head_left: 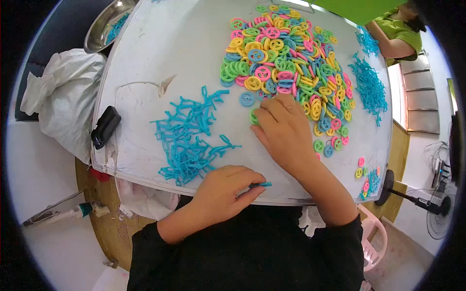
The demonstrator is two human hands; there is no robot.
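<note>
The table (160,53) has a white, scuffed top, with a torn flap of its covering curling up toward the left side and ragged sheet hanging off the near edge. Over the far right part lies a broad heap of small plastic rings (286,63), flat round pieces with spokes inside, in pink, yellow, green and blue, smooth and glossy. The right hand (284,133) lies palm down at the near edge of that heap, fingers bent and pressed onto the top, covering a green ring (253,117) that peeks out at its fingertips; a single blue ring (247,99) sits just beyond. The left hand (225,186) rests at the near edge of the table, thumb and fingers pinched together on a thin blue plastic stick (262,184). Just beyond it, a tangle of blue branched plastic frames (187,140) is spread out, spindly and angular. More of the same blue frames (370,85) are piled along the right edge, and a few loose rings lie at the near right corner. A black oblong box (105,127) sits at the left edge. Off the far left corner a shiny metal bowl (104,26) holds some blue pieces. A crumpled white bag (63,97) slumps beside the table's left side, and another person's arm (393,46) in a green sleeve reaches in at the far right.
</note>
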